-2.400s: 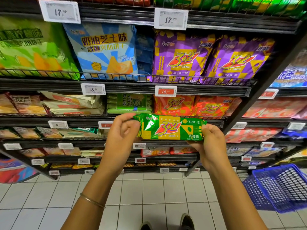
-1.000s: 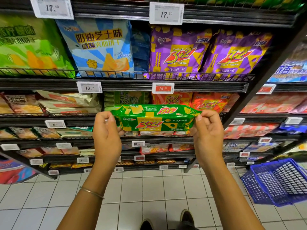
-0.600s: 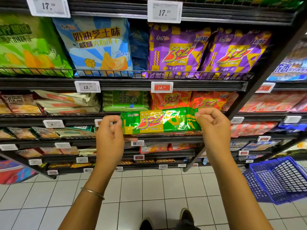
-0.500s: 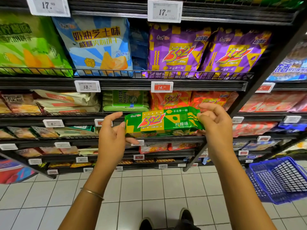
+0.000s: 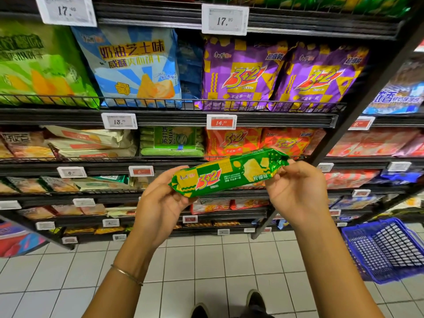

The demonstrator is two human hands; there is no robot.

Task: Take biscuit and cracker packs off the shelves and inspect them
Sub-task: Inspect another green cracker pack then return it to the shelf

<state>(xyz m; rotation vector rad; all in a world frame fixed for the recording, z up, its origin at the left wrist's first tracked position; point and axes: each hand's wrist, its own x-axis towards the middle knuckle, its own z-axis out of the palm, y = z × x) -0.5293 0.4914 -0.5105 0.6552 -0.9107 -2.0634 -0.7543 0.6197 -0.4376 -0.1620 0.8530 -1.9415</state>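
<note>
A long green and yellow "3+2" cracker pack (image 5: 227,174) is held in front of the shelves, tilted with its right end higher. My left hand (image 5: 160,203) cups its left end from below, palm turned up, thumb on the front. My right hand (image 5: 296,189) pinches the crimped right end with curled fingers. The pack's printed front faces me.
Black wire shelves (image 5: 160,115) carry purple "3+2" bags (image 5: 243,74), a blue cheese cracker bag (image 5: 135,65), orange "3+2" packs (image 5: 231,140) and green soda cracker packs (image 5: 172,141). A blue shopping basket (image 5: 387,249) sits on the tiled floor at right. My shoes (image 5: 229,306) show below.
The pack has been turned over between both hands and now tilts up to the right, a little lower than before. My left palm has rolled upward under its left end.
</note>
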